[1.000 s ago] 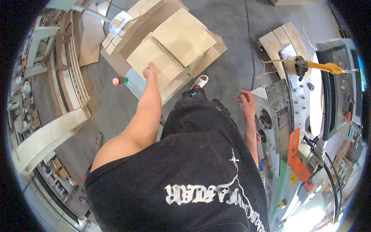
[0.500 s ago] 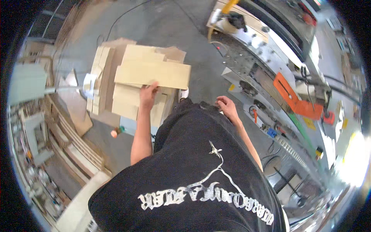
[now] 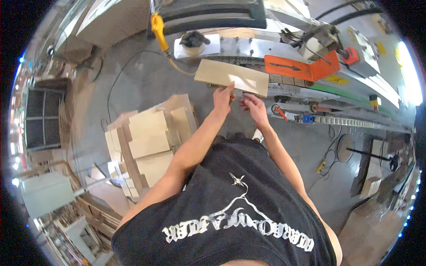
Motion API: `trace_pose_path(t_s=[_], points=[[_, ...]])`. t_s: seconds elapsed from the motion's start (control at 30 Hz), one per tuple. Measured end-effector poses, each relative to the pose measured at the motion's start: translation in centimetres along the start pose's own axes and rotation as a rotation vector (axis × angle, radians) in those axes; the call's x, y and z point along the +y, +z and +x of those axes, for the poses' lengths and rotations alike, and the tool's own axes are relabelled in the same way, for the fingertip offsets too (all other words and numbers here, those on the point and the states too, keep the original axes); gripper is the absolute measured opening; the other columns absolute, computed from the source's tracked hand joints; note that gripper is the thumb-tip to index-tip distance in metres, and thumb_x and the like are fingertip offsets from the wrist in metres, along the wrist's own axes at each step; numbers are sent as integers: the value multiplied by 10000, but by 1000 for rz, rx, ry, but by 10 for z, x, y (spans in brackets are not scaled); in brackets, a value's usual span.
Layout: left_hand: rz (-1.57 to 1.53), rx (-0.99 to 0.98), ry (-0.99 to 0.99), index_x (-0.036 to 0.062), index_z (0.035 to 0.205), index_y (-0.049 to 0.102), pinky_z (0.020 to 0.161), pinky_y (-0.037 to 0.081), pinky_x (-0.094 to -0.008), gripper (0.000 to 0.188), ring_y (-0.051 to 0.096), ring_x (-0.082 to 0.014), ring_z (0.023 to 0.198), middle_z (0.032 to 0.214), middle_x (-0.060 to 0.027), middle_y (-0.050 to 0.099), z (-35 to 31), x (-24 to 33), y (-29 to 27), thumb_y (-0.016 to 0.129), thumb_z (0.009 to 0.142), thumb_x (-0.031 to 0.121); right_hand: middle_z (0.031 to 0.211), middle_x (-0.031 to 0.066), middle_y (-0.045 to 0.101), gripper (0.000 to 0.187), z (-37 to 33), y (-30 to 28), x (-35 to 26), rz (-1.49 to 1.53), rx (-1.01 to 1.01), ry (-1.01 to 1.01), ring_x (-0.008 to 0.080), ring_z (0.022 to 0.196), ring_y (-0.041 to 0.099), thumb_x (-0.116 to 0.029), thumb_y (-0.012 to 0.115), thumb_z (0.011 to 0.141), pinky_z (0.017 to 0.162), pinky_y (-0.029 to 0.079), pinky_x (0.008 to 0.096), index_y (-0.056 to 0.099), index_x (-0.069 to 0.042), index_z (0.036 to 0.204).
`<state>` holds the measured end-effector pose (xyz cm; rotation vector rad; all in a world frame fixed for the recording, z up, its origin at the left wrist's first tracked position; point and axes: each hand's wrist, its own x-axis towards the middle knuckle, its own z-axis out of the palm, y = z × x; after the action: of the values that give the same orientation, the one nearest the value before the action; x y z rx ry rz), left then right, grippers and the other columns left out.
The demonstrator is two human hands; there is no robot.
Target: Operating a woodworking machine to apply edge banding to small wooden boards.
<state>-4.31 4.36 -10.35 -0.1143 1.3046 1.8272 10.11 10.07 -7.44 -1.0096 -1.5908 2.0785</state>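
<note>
My left hand (image 3: 224, 98) grips a flat, light wood-coloured board (image 3: 237, 79) by its near edge, the thumb lying on its top face. The board is held in front of me, over the near side of a long machine (image 3: 248, 48). My right hand (image 3: 253, 107) is just below the board's near edge, its fingers loosely bent and apart. Nothing shows in it, and I cannot tell whether its fingertips touch the board. To the left, a stack of similar boards (image 3: 150, 133) rests low down.
An orange guard with a black arrow (image 3: 290, 67) stands on the machine, right of the board. A yellow hand-held control (image 3: 159, 31) hangs at the far side. A round pot with a black item on top (image 3: 194, 43) sits at the machine's left end. A cable (image 3: 116, 82) crosses the floor.
I have turned right from the stack toward the machine. My left hand has lifted a board off the stack and carried it there; my right hand has come close to it.
</note>
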Motion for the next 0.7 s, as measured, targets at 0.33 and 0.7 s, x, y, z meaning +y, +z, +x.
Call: trace_pose_path(t_s=[0.33, 0.7], points=[[513, 144, 271, -5, 1186, 482, 485, 446, -249, 385, 596, -136, 559, 839, -99, 667, -15, 46, -25, 624, 865, 153, 1214, 257, 541, 516, 47, -23, 11, 600, 255, 0, 296, 1044, 605, -36, 467, 864, 882, 519, 368, 328, 162, 1320], [793, -159, 112, -27, 1346, 357, 483, 462, -266, 577, 569, -133, 550, 773, -123, 651, -8, 33, 20, 611, 838, 72, 1188, 278, 544, 430, 55, -83, -10, 785, 550, 52, 345, 1079, 587, -78, 396, 909, 911, 516, 397, 392, 178, 1255]])
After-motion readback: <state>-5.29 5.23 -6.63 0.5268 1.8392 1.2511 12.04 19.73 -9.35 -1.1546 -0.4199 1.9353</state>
